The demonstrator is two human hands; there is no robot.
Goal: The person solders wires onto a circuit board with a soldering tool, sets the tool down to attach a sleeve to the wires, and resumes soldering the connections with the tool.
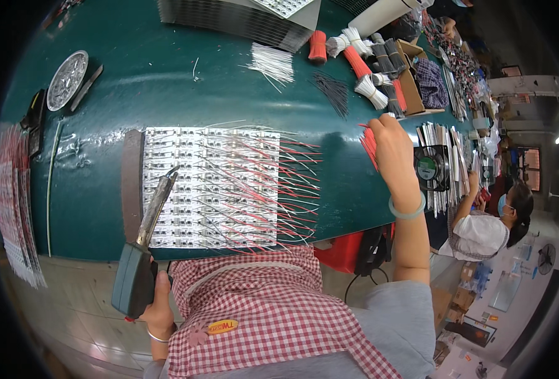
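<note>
My left hand (159,308) is wrapped around the grey-green handle of a soldering gun (134,278). Its metal tip rests over the left part of a white circuit board panel (166,224), which has rows of small components. Red and white wires (298,189) run across the panel and stick out past its right edge. At the right, my right hand (393,151) reaches down with curled fingers to a small bunch of red wires (369,146). The fingertips pinch at the wires' upper end; the hand partly hides the bunch.
Loose white wires (272,63) and black wires (331,93) lie beyond the panel, near tied wire bundles (357,60). A small fan (432,167) stands right of my right hand. At the left are a round metal dish (68,81) and wired boards (17,208). A co-worker (481,230) sits at right.
</note>
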